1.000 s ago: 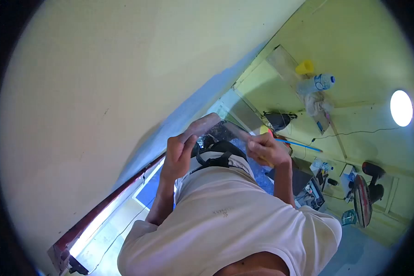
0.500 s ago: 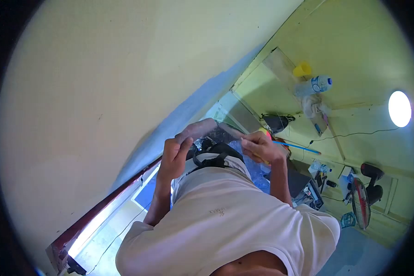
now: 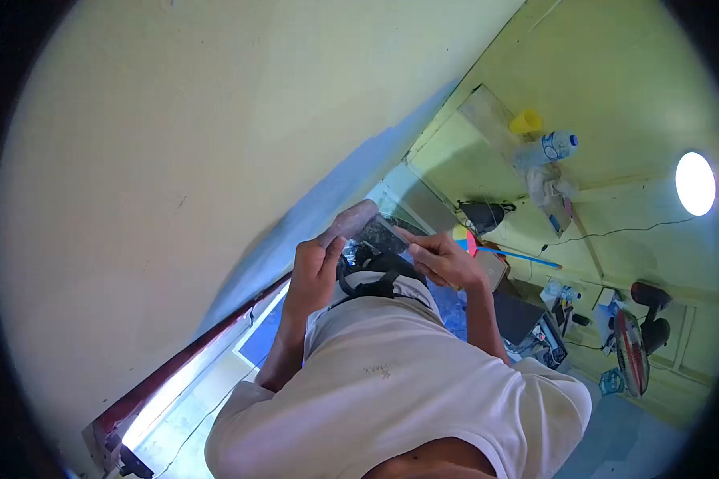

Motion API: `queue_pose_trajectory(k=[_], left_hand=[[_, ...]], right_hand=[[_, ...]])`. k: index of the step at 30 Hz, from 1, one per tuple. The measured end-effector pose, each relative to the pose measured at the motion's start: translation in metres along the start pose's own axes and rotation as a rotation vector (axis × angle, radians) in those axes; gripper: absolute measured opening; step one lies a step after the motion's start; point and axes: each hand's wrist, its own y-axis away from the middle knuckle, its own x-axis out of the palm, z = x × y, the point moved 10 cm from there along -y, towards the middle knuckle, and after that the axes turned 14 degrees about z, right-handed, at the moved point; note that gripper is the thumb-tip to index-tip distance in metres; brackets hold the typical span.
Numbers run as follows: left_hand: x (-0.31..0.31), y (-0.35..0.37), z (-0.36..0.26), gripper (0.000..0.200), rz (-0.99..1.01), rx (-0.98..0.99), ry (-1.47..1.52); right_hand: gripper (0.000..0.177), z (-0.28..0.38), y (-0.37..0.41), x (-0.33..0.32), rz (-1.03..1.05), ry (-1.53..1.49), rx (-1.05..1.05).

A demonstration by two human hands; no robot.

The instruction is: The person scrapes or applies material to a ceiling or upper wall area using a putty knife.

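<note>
My left hand is closed around the lower end of a long grey-brown stone, thumb along its side, the stone slanting up to the right. My right hand grips what looks like a wide-bladed knife, its forefinger stretched toward the blade. The dark, speckled blade points up and left, its end overlapping the stone's right side in this view. The knife's handle is mostly hidden by my fingers. Both hands are in front of my waist, above a black strap.
A large pale wall with a blue lower band runs close on the left. On the right are a shelf with a water bottle and yellow cup, a blue stick, a fan and a bright lamp.
The blade has turned, showing more of its flat face. My right hand has shifted slightly left, and the stone in my left hand tilts more steeply.
</note>
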Motion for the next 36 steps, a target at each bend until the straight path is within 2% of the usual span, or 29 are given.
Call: queue_pose_trajectory(k=[2,4,6,7,8,9,11,12,16,17,19,20,22,23,25,28,31,34,36], left_hand=[[0.011,-0.007,-0.002,0.03,-0.033,0.215,-0.089],[0.018,-0.004,-0.02,0.031,0.005,0.281,-0.081],[0.015,0.002,-0.001,0.031,0.136,0.093,-0.23],[0.015,0.008,0.01,0.031,0.199,-0.005,-0.309],[0.012,0.012,0.012,0.023,0.129,0.063,-0.224],[0.014,0.018,0.029,0.022,0.128,0.03,-0.243],[0.015,0.026,0.062,0.03,0.121,-0.034,-0.272],[0.012,0.024,0.06,0.041,0.074,-0.089,-0.249],[-0.002,0.036,0.076,0.04,-0.009,-0.091,-0.316],[-0.005,0.037,0.072,0.039,-0.035,-0.111,-0.299],[-0.013,0.043,0.06,0.037,-0.085,-0.15,-0.27],[-0.017,0.055,0.073,0.031,-0.068,-0.191,-0.291],[-0.017,0.076,0.101,0.029,-0.031,-0.37,-0.348],[-0.017,0.086,0.113,0.029,-0.013,-0.461,-0.373],[-0.017,0.089,0.089,0.032,-0.074,-0.381,-0.394],[-0.016,0.095,0.082,0.037,-0.123,-0.336,-0.361],[-0.015,0.102,0.093,0.041,-0.067,-0.477,-0.344],[-0.023,0.104,0.088,0.046,-0.208,-0.263,-0.347],[-0.023,0.106,0.086,0.047,-0.196,-0.284,-0.378]], right_hand=[[0.053,-0.004,-0.002,0.016,0.095,0.001,-0.006],[0.052,-0.001,-0.004,0.026,0.115,0.033,-0.005],[0.051,-0.036,-0.004,-0.011,-0.124,-0.027,0.044],[0.051,-0.035,-0.002,-0.023,-0.223,-0.086,0.004],[0.051,-0.034,0.001,-0.035,-0.32,-0.141,-0.042],[0.051,-0.028,-0.006,-0.042,-0.353,-0.139,-0.103],[0.051,-0.019,-0.03,-0.055,-0.418,-0.126,-0.215],[0.051,-0.019,-0.05,-0.063,-0.504,-0.094,-0.296],[0.051,-0.008,-0.113,-0.047,-0.676,0.072,-0.526],[0.052,-0.012,-0.127,-0.045,-0.672,0.037,-0.571],[0.053,-0.007,-0.137,-0.052,-0.663,-0.099,-0.531],[0.054,-0.005,-0.143,-0.054,-0.671,-0.156,-0.541],[0.056,-0.005,-0.148,-0.068,-0.687,-0.278,-0.557],[0.057,-0.006,-0.146,-0.066,-0.692,-0.197,-0.542],[0.06,-0.005,-0.141,-0.057,-0.703,-0.034,-0.517],[0.067,-0.002,-0.143,-0.062,-0.687,-0.123,-0.527],[0.073,-0.007,-0.147,-0.059,-0.689,-0.085,-0.522],[0.075,-0.006,-0.15,-0.06,-0.706,-0.015,-0.522],[0.075,-0.003,-0.148,-0.073,-0.749,-0.019,-0.511]])
